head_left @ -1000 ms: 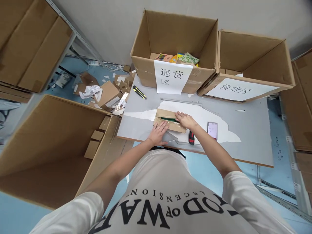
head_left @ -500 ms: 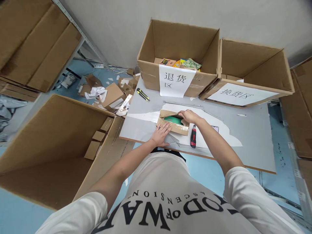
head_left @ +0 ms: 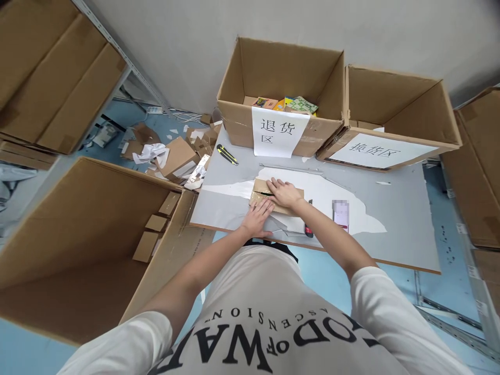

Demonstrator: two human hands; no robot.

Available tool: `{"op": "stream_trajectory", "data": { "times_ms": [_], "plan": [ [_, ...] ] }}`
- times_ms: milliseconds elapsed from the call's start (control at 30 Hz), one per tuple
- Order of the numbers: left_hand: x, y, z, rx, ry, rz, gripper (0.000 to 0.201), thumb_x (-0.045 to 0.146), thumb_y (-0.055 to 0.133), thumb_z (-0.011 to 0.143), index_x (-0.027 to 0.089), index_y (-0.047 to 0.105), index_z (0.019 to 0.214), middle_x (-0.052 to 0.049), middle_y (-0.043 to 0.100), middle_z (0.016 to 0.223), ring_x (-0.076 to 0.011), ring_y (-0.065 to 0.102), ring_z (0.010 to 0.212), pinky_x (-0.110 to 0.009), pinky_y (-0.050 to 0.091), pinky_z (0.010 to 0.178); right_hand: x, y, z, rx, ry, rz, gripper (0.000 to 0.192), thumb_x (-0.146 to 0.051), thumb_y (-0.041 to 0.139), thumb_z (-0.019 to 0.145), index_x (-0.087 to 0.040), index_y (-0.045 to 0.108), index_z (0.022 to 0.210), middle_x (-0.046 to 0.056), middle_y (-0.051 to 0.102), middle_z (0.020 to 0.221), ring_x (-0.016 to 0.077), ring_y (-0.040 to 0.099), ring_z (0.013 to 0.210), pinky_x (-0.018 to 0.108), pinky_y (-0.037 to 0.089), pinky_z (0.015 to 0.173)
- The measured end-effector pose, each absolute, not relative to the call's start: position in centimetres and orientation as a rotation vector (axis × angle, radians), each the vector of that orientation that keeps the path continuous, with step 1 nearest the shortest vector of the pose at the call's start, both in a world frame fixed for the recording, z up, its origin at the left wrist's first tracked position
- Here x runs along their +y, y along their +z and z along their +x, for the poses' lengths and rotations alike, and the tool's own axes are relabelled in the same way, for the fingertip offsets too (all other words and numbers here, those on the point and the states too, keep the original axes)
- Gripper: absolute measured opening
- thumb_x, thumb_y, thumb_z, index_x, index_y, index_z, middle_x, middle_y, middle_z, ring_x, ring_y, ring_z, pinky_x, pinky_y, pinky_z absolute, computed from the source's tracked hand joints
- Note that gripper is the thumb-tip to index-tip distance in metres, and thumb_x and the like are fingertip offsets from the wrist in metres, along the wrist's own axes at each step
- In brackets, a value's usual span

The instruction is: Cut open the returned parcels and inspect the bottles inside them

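A small flat cardboard parcel [head_left: 260, 190] lies on the grey table [head_left: 390, 208], near its front edge. My right hand [head_left: 284, 193] rests flat on the parcel's top, fingers spread, pressing the flap down. My left hand [head_left: 258, 217] lies flat against the parcel's near side, fingers apart. A thin dark green strip shows in the gap at the parcel's left end. A red and black utility knife [head_left: 308, 229] lies just right of the parcel, partly hidden by my right forearm.
A yellow and black knife [head_left: 227, 154] lies at the table's far left. Two open labelled boxes [head_left: 281, 83] [head_left: 390, 112] stand at the back, the left one holding several small items. A phone [head_left: 341, 214] lies to the right. A big open carton [head_left: 89, 234] stands left; scraps litter the floor.
Half a second ago my right hand held the flap up and a green item showed inside. The flap is now down, with my right hand flat on top. My left hand barely moved.
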State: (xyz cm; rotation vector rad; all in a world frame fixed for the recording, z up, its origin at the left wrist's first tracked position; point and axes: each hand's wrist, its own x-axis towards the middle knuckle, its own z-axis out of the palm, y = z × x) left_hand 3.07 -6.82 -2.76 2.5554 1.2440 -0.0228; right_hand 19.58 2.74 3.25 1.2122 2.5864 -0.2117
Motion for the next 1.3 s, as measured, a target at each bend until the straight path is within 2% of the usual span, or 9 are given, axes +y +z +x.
{"op": "stream_trajectory", "data": {
  "times_ms": [67, 233, 333, 500, 700, 833, 1000, 1133, 1300],
  "plan": [
    [-6.8, -2.8, 3.1, 1.235, -0.026, 2.546, 0.111, 0.067, 0.062, 0.063, 0.013, 0.016, 0.148, -0.017, 0.019, 0.153, -0.0336, 0.006, 0.143, -0.051, 0.001, 0.113, 2.7, 2.6, 17.2, 2.572, -0.201, 1.249, 0.055, -0.031, 0.031, 0.094, -0.011, 0.022, 0.144, 0.023, 0.03, 0.147, 0.0344, 0.041, 0.125, 0.045, 0.04, 0.091],
    [-6.6, -2.6, 3.1, 1.239, -0.001, 2.543, 0.114, 0.067, 0.064, 0.061, 0.013, 0.015, 0.148, -0.016, 0.02, 0.153, -0.0334, 0.005, 0.143, -0.052, 0.002, 0.114, 4.0, 2.5, 14.3, 2.524, -0.278, 1.207, 0.048, -0.016, 0.019, 0.093, -0.003, 0.03, 0.138, 0.03, 0.048, 0.126, 0.033, 0.058, 0.102, 0.044, 0.046, 0.078],
    [-6.6, -2.4, 3.2, 1.226, 0.001, 2.55, 0.115, 0.069, 0.064, 0.059, 0.013, 0.017, 0.148, -0.015, 0.015, 0.155, -0.0335, 0.005, 0.143, -0.052, 0.003, 0.114, 5.4, 3.2, 14.6, 2.506, -0.325, 1.15, 0.044, -0.022, 0.022, 0.095, -0.003, 0.038, 0.132, 0.027, 0.056, 0.117, 0.0309, 0.061, 0.098, 0.04, 0.046, 0.077],
    [-7.1, -2.4, 3.1, 1.26, 0.01, 2.531, 0.119, 0.073, 0.063, 0.057, 0.013, 0.016, 0.148, -0.015, 0.012, 0.155, -0.0344, 0.005, 0.143, -0.051, 0.003, 0.113, 7.9, 4.5, 15.7, 2.529, -0.45, 1.217, 0.044, -0.037, 0.022, 0.098, -0.013, 0.054, 0.115, 0.018, 0.067, 0.104, 0.0266, 0.062, 0.098, 0.034, 0.042, 0.081],
    [-6.8, -2.4, 3.2, 1.258, 0.022, 2.546, 0.119, 0.072, 0.064, 0.057, 0.013, 0.015, 0.148, -0.015, 0.011, 0.155, -0.0337, 0.005, 0.143, -0.051, 0.003, 0.113, 10.0, 4.7, 18.0, 2.41, -0.55, 1.49, 0.056, -0.063, 0.037, 0.087, -0.017, 0.065, 0.103, 0.015, 0.068, 0.104, 0.0272, 0.062, 0.096, 0.032, 0.042, 0.08],
    [-6.9, -2.1, 3.0, 1.235, 0.007, 2.568, 0.119, 0.071, 0.065, 0.057, 0.014, 0.014, 0.148, -0.014, 0.01, 0.156, -0.0328, 0.004, 0.143, -0.051, 0.004, 0.113, 11.1, 4.0, 19.8, 2.369, -0.675, 1.582, 0.058, -0.066, 0.037, 0.086, -0.019, 0.069, 0.099, 0.011, 0.07, 0.103, 0.0244, 0.062, 0.095, 0.028, 0.042, 0.078],
    [-6.7, -1.8, 2.9, 1.215, -0.036, 2.569, 0.117, 0.072, 0.062, 0.059, 0.014, 0.014, 0.148, -0.014, 0.009, 0.156, -0.0323, 0.002, 0.143, -0.052, 0.005, 0.113, 11.2, 2.0, 20.1, 2.195, -0.541, 1.878, 0.072, -0.074, 0.033, 0.081, -0.014, 0.068, 0.1, 0.018, 0.069, 0.102, 0.0273, 0.062, 0.095, 0.032, 0.043, 0.079],
    [-6.3, -1.8, 2.8, 1.211, -0.037, 2.569, 0.115, 0.072, 0.061, 0.061, 0.015, 0.013, 0.149, -0.014, 0.008, 0.156, -0.0323, 0.002, 0.143, -0.052, 0.005, 0.113, 10.3, 0.3, 19.8, 2.156, -0.476, 2.101, 0.064, -0.061, 0.022, 0.091, -0.015, 0.062, 0.112, 0.018, 0.068, 0.103, 0.0282, 0.061, 0.098, 0.036, 0.043, 0.082],
    [-5.9, -1.8, 2.4, 1.158, -0.033, 2.598, 0.098, 0.056, 0.061, 0.071, 0.017, 0.014, 0.148, -0.012, 0.012, 0.156, -0.0304, 0.007, 0.143, -0.05, 0.01, 0.113, 7.9, 0.6, 21.1, 2.615, -0.254, 1.998, 0.044, -0.034, 0.029, 0.095, -0.012, 0.05, 0.127, 0.017, 0.05, 0.134, 0.0259, 0.044, 0.124, 0.039, 0.032, 0.1]
  ]
}}
